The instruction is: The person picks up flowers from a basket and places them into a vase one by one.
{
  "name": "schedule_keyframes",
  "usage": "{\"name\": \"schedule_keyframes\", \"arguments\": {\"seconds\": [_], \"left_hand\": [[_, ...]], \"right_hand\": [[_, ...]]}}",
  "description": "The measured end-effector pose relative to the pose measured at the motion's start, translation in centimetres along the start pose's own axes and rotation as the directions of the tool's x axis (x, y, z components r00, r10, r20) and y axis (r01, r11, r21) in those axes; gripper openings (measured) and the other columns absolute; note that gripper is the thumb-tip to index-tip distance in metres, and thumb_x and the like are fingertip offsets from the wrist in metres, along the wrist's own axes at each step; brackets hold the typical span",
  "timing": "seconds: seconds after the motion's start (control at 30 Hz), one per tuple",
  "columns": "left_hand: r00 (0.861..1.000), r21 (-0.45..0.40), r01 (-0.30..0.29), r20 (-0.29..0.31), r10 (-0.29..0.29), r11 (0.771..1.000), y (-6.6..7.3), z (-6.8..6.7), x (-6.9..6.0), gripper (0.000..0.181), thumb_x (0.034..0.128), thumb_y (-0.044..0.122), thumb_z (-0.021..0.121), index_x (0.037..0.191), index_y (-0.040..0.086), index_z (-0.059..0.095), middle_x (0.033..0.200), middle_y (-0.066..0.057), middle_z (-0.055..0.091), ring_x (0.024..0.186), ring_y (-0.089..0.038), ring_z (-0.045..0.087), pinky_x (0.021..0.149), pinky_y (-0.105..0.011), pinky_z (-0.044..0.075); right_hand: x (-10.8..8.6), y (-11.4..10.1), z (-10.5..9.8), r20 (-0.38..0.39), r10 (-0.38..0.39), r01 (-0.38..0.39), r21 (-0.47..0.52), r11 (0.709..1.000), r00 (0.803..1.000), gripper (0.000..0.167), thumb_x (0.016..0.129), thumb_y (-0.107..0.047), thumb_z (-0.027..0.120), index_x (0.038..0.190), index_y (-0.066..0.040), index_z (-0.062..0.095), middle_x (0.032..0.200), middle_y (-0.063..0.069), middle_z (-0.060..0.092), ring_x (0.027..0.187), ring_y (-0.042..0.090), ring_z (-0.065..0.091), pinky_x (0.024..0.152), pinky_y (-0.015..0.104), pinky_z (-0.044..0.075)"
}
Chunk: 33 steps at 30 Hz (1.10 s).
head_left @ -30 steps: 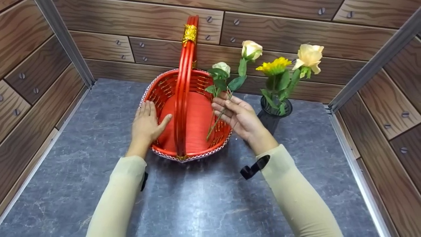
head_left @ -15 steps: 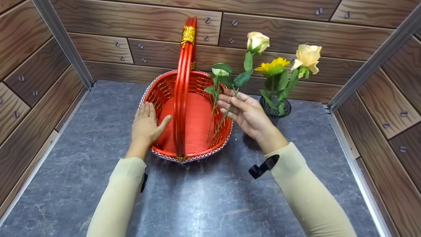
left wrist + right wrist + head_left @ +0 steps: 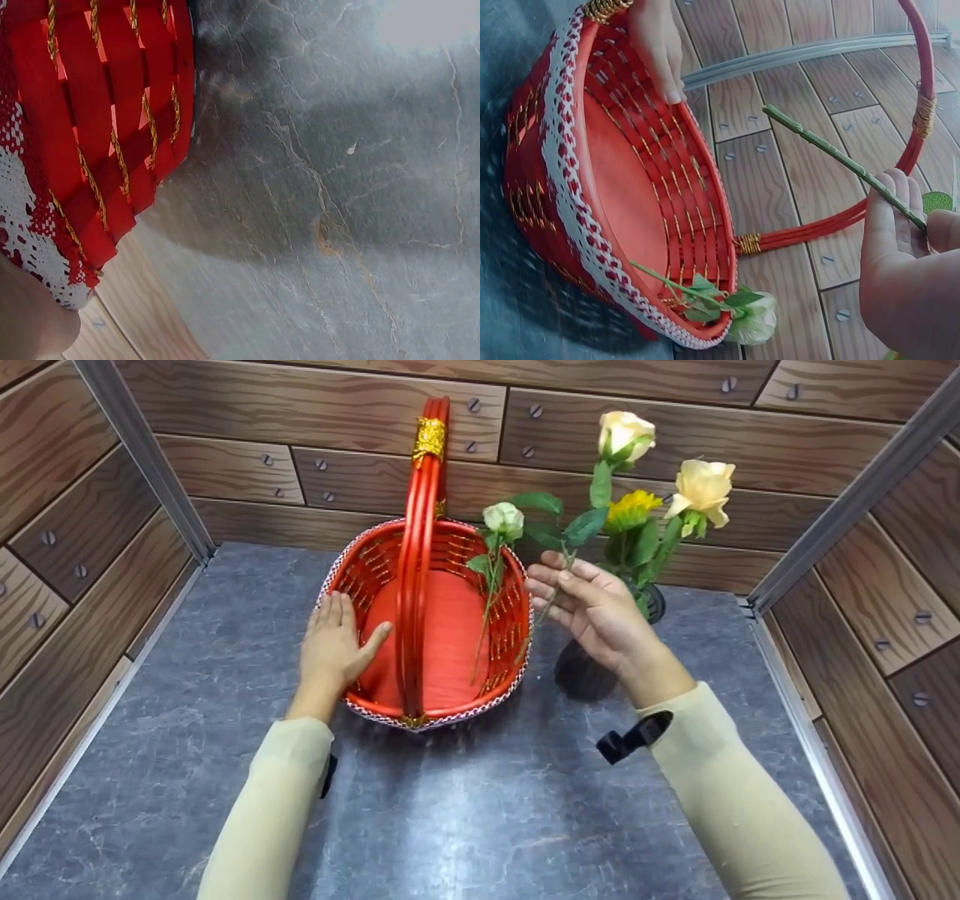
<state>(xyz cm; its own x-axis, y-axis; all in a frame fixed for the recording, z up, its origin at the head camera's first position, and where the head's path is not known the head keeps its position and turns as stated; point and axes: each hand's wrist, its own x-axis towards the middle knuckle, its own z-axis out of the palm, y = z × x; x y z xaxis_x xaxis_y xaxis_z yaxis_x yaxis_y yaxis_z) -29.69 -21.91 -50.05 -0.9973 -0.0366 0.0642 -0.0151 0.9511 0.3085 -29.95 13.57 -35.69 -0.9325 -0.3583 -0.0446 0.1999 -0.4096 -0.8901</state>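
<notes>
In the head view my left hand rests on the left rim of a red woven basket, fingers straight and thumb spread inward. The left wrist view shows part of that hand at the basket's white lace trim. My right hand pinches the green stem of a cream rose between thumb and fingers. The bloom points up and the stem's lower end is by the basket's right rim. A smaller white rose leans inside the basket's right side, its bloom above the rim.
Behind the right hand stands a dark vase, partly hidden, with a yellow flower and a peach rose. A tall red handle arches over the basket. Wood-patterned walls enclose the grey marbled surface.
My right hand has moved right, away from the basket's inside, carrying the cream rose up and right. The white rose stays in the basket. My left hand has kept its place.
</notes>
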Motion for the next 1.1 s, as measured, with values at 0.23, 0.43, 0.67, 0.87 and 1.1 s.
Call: {"name": "schedule_keyframes", "arguments": {"seconds": [0.23,0.43,0.67,0.87,1.1], "left_hand": [[1.0,-0.002,0.008,0.004,-0.008,1.0,0.0,0.0,-0.2,0.098,0.098,0.071,0.025,0.156,-0.007,0.013,0.164,-0.025,0.012,0.154,-0.038,0.005,0.125,-0.049,0.005],[1.0,0.003,0.001,0.0,-0.001,1.0,0.0,0.1,0.0,0.098,0.0979,0.071,0.023,0.156,-0.007,0.013,0.164,-0.025,0.012,0.153,-0.039,0.005,0.125,-0.049,0.006],[1.0,0.006,-0.003,0.003,0.003,1.0,0.0,0.1,0.0,0.099,0.0979,0.071,0.023,0.156,-0.008,0.012,0.164,-0.025,0.011,0.153,-0.039,0.005,0.125,-0.049,0.005],[1.0,0.005,-0.001,0.011,0.001,1.0,0.0,0.1,0.0,0.099,0.0975,0.072,0.023,0.156,-0.007,0.011,0.164,-0.025,0.011,0.153,-0.039,0.004,0.125,-0.049,0.004],[1.0,0.003,-0.004,-0.001,0.004,1.0,-0.1,0.1,0.0,0.098,0.098,0.071,0.025,0.156,-0.008,0.014,0.164,-0.025,0.012,0.153,-0.039,0.006,0.125,-0.049,0.005]], "right_hand": [[-0.8,-1.4,-1.1,-0.011,-0.013,0.013,0.005,1.0,1.0,0.036,0.103,-0.002,0.049,0.138,0.001,0.049,0.12,0.015,0.071,0.108,0.025,0.07,0.093,0.036,0.057],[-1.4,-2.6,-2.3,-0.018,-0.03,0.031,0.031,0.999,0.999,0.032,0.102,-0.002,0.052,0.134,0.0,0.053,0.119,0.016,0.07,0.106,0.026,0.071,0.093,0.036,0.057],[-2.1,-3.7,-3.7,-0.015,-0.065,0.065,0.056,0.996,0.998,0.028,0.102,-0.002,0.052,0.129,0.0,0.057,0.118,0.016,0.071,0.106,0.026,0.071,0.092,0.036,0.057],[-2.6,-4.6,-4.9,-0.005,-0.103,0.103,0.093,0.99,0.995,0.025,0.102,-0.001,0.052,0.126,0.002,0.057,0.117,0.019,0.071,0.105,0.027,0.071,0.091,0.036,0.058],[-3.1,-5.5,-5.9,-0.005,-0.125,0.125,0.122,0.985,0.992,0.026,0.102,-0.002,0.051,0.126,0.004,0.057,0.118,0.021,0.07,0.104,0.029,0.071,0.092,0.037,0.057]]}}
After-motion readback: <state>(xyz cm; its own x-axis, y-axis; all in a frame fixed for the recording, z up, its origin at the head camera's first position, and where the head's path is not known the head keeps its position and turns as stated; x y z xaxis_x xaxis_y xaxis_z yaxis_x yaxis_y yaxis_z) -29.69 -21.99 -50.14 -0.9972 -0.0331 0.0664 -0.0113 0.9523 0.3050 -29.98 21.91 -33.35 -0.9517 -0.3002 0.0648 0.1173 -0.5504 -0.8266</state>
